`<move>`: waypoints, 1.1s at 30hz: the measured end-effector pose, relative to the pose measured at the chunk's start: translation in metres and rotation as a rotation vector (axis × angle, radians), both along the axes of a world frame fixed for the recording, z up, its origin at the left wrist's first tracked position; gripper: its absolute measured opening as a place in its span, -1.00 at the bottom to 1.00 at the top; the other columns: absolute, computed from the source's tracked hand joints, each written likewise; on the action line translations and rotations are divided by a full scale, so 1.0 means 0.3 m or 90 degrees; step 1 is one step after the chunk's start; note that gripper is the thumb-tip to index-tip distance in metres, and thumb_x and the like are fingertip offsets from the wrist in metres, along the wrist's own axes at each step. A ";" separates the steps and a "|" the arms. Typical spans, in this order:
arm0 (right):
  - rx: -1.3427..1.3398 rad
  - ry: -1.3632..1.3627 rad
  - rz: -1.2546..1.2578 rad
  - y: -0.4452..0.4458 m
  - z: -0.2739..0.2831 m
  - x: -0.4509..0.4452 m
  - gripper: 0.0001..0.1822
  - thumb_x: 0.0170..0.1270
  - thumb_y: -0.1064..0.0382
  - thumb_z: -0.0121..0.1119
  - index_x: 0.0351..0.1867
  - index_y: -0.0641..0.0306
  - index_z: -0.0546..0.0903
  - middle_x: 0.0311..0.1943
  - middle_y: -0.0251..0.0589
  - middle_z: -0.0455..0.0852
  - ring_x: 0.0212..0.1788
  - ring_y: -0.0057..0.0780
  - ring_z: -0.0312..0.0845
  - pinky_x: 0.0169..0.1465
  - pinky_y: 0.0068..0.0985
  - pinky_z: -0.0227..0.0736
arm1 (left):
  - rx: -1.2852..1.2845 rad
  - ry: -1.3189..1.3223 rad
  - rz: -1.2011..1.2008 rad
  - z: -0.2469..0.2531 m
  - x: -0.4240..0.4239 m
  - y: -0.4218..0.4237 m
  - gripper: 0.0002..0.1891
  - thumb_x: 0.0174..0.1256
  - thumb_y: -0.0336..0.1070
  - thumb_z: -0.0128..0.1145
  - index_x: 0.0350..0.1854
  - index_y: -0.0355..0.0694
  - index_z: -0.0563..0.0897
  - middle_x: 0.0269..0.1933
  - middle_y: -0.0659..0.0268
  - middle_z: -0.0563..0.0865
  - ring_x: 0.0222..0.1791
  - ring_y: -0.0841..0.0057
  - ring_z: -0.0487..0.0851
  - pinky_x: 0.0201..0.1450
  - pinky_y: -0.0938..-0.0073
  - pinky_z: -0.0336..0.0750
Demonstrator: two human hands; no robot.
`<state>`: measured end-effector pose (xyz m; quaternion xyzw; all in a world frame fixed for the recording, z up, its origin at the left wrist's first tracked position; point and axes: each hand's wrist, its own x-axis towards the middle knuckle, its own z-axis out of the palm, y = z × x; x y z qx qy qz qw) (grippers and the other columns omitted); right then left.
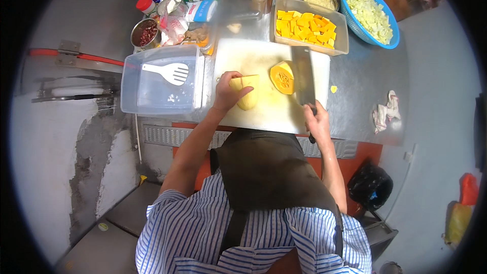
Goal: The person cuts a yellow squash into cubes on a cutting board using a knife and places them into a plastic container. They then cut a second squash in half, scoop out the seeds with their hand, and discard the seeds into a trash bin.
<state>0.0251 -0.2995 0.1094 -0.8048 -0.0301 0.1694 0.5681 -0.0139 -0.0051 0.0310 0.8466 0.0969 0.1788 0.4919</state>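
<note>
My left hand [228, 92] grips a peeled piece of pale yellow squash [249, 99] on a white cutting board [251, 55]. In my right hand [319, 121] is the black handle of a cleaver [303, 74], its broad blade pointing away from me over the board's right side. Between the two hands rests a cut squash piece [282, 78], its orange face and seedy hollow turned up. The blade hides the right edge of that piece. Whether the cleaver touches the board, I cannot tell.
Behind the board stands a plastic container of squash chunks [307, 43]. A blue basket of chopped cabbage [393, 32] is at the far right. To the left, a clear bin [131, 83] holds a white slotted turner [173, 73]. A crumpled cloth [387, 112] lies on the steel counter [357, 95].
</note>
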 end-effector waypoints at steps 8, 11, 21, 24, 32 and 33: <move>0.112 0.162 -0.223 -0.084 0.020 -0.134 -0.85 0.42 0.32 0.04 -0.34 0.30 0.45 -0.75 -0.39 0.37 -0.82 -0.66 0.22 -0.76 -0.59 0.17 | 0.272 -0.007 -0.096 0.142 0.122 0.040 -0.42 -0.14 -0.21 0.50 0.01 -0.19 0.56 0.02 0.15 0.59 0.08 0.17 0.54 0.19 0.20 0.39; 0.098 0.205 -0.233 -0.100 -0.028 -0.146 -0.85 0.40 0.28 0.06 -0.29 0.32 0.44 -0.73 -0.36 0.36 -0.80 -0.62 0.26 -0.78 -0.57 0.19 | 0.200 -0.011 -0.189 0.153 0.171 -0.023 -0.33 -0.10 -0.11 0.48 0.13 -0.20 0.53 0.12 0.08 0.55 0.14 0.11 0.52 0.23 0.19 0.37; 0.062 0.256 -0.061 -0.100 -0.045 -0.030 -0.81 0.40 0.23 0.06 -0.25 0.36 0.47 -0.73 -0.37 0.40 -0.80 -0.63 0.27 -0.75 -0.55 0.21 | 0.135 0.435 -0.222 0.151 0.451 -0.294 -0.04 0.00 0.39 0.24 0.34 -0.23 0.34 0.12 -0.05 0.59 0.14 0.13 0.59 0.19 0.27 0.47; 0.052 0.223 -0.026 -0.102 -0.034 0.017 -0.81 0.39 0.26 0.02 -0.22 0.38 0.51 -0.73 -0.34 0.44 -0.80 -0.59 0.28 -0.71 -0.54 0.24 | -0.079 0.568 -0.218 0.141 0.460 -0.289 -0.06 0.03 0.43 0.18 0.33 -0.22 0.35 0.04 0.05 0.66 -0.17 0.27 0.72 -0.17 0.34 0.62; 0.015 0.199 0.061 -0.138 -0.050 0.152 -0.80 0.40 0.23 0.01 -0.22 0.37 0.49 -0.69 -0.28 0.48 -0.75 -0.55 0.35 -0.65 -0.50 0.32 | -0.646 0.644 -0.112 0.136 0.370 -0.317 -0.31 0.21 0.36 0.06 0.19 -0.11 0.48 -0.07 0.19 0.71 -0.31 0.41 0.76 -0.32 0.32 0.68; 0.007 0.204 0.071 -0.143 -0.046 0.165 -0.79 0.40 0.22 0.01 -0.22 0.37 0.49 -0.68 -0.27 0.48 -0.74 -0.54 0.36 -0.64 -0.49 0.33 | -0.628 0.595 -0.099 0.131 0.367 -0.326 -0.32 0.20 0.31 0.12 0.21 -0.12 0.47 -0.05 0.19 0.70 -0.25 0.39 0.74 -0.24 0.31 0.67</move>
